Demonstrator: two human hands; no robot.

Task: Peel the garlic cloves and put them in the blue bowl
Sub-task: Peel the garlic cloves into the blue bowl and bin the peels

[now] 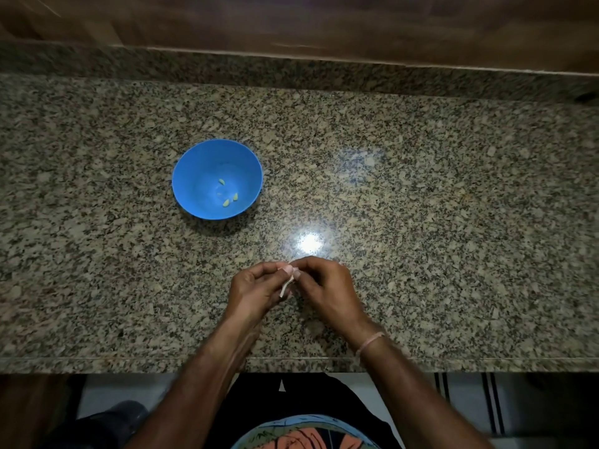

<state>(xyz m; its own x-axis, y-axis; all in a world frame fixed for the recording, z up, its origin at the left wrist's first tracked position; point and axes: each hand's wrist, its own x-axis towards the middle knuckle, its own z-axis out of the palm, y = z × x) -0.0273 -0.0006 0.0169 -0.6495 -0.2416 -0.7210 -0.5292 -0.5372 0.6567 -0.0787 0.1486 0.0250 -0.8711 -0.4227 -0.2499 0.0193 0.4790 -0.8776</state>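
A blue bowl (pixel 207 163) stands on the granite counter, up and to the left of my hands. Three pale peeled garlic cloves (pixel 226 202) lie in its bottom. My left hand (pixel 252 290) and my right hand (pixel 327 286) meet fingertip to fingertip above the counter's front part. Between them they pinch a small garlic clove (pixel 289 271), mostly hidden by the fingers. A strip of papery skin (pixel 286 287) hangs down from it between the two hands.
The speckled granite counter (pixel 437 205) runs the full width, with a wooden wall behind it and its front edge just below my wrists. A bright light reflection sits on the stone just beyond my hands. A thin bracelet circles my right wrist (pixel 369 343).
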